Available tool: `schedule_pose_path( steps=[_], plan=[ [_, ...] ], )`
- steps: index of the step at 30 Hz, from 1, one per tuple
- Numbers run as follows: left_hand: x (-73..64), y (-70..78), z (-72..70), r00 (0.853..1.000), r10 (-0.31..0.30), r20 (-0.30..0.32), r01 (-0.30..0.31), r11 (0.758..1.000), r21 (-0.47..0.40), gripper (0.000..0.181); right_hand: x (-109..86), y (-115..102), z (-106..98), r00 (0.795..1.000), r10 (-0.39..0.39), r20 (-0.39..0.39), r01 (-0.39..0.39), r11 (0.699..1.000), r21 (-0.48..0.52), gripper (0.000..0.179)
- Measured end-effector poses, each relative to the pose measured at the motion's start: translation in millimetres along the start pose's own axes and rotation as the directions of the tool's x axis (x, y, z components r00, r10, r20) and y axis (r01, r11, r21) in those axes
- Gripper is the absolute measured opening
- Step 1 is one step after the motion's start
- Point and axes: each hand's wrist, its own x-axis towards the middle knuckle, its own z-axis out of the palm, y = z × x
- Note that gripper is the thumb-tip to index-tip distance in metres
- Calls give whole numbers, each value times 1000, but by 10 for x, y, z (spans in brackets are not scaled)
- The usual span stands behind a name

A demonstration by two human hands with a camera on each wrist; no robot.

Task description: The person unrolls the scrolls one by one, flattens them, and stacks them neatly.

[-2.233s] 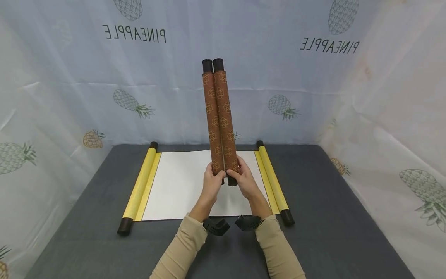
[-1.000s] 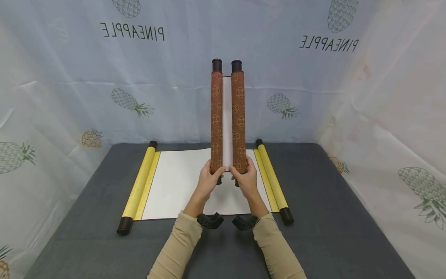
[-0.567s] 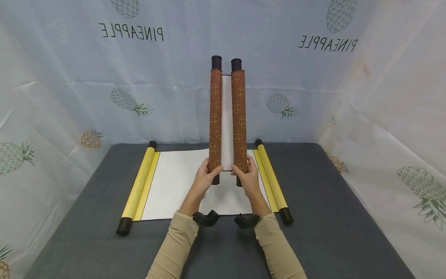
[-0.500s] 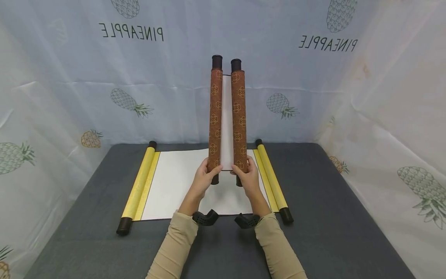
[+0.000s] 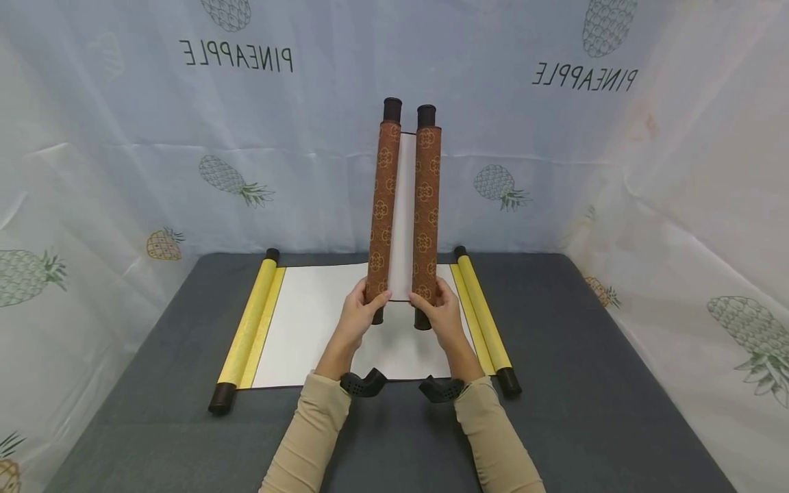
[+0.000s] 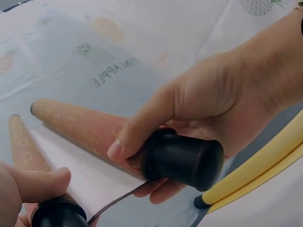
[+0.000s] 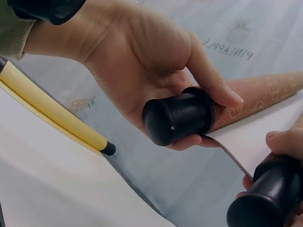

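A brown scroll (image 5: 426,212) with gold flower patterns and black end knobs is held up in front of the body, partly unrolled. Between its two rolls shows a narrow strip of white paper (image 5: 403,219). My left hand (image 5: 356,316) grips the lower end of the left roll, its thumb lying across the patterned cloth above the black knob (image 6: 184,158). The right roll's lower end sits in my right hand (image 5: 445,320), thumb in front and fingers behind. Below and beyond, a yellow-edged scroll (image 5: 302,329) lies spread on the table, its white middle partly covered by my arms.
The dark grey table (image 5: 585,383) carries the spread scroll, whose yellow rolls (image 5: 248,329) stand at its left and right sides. A pale curtain (image 5: 333,205) printed with pineapples hangs behind the table and along both sides.
The two brown rolls, side by side at first, have parted and bared the white strip. Lately their tops have leaned to the right, the gap narrowing at the top.
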Motion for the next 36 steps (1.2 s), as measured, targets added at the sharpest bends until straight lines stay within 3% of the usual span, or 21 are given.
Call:
schedule_pose_path(
  steps=[8,14,19,24,30,36],
  plan=[
    [-17,-3,-45,998,58,-6,-58,998,26,59,-4,-13,-40,999,26,19,-24,997,-68,57],
    [-9,-26,-16,997,59,-46,-57,998,35,61,-1,-24,-65,999,30,37,-31,1000,6,57],
    [12,-71,50,991,105,-88,-103,994,26,57,2,5,-37,998,32,61,-38,995,91,54],
    [13,-104,122,984,127,-121,-129,992,-5,56,-6,38,25,999,30,37,-33,997,72,51],
    [-1,-99,180,960,151,-238,-151,988,19,50,-23,40,77,1000,-2,3,2,998,69,45],
    [10,-99,191,937,125,-326,-120,992,37,43,-25,23,86,998,-32,-48,35,997,66,37]
  ],
)
